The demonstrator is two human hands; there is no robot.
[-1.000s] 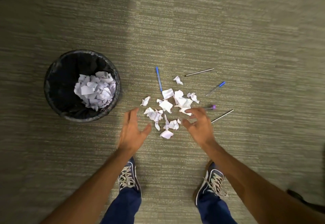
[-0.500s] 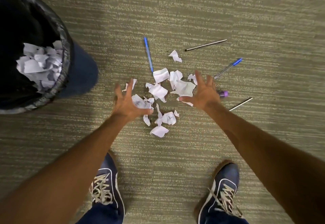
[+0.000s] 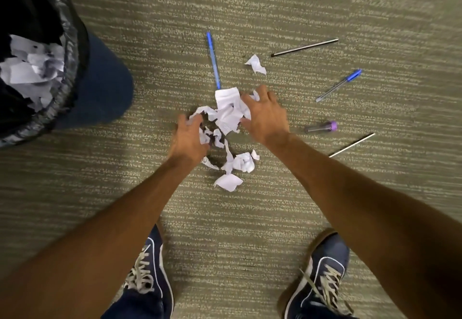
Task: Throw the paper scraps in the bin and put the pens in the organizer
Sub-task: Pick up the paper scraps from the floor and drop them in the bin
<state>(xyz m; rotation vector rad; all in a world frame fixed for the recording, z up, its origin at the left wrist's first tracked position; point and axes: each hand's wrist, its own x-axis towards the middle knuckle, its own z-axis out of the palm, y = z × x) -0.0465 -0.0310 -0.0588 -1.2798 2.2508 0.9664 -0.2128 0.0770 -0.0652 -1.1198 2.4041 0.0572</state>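
White paper scraps (image 3: 228, 116) are bunched on the carpet between my two hands. My left hand (image 3: 188, 138) presses into the pile from the left, fingers curled around scraps. My right hand (image 3: 267, 116) pushes in from the right, fingers curved over the paper. More scraps (image 3: 240, 162) lie loose just below the hands, and one scrap (image 3: 256, 63) lies apart farther up. A blue pen (image 3: 213, 59) lies above the pile. A capped blue pen (image 3: 338, 85), a dark thin pen (image 3: 305, 47) and a pale thin pen (image 3: 352, 145) lie to the right. The bin (image 3: 72, 51) stands at the upper left.
The bin has a black liner and holds crumpled paper (image 3: 32, 68). A short purple-capped tube (image 3: 321, 127) lies right of my right hand. My two blue shoes (image 3: 147, 276) (image 3: 325, 276) stand on the striped green carpet at the bottom. No organizer is in view.
Both hands have closed inward from spread positions, bunching the scattered scraps into one heap between them. The view has come lower and closer to the floor.
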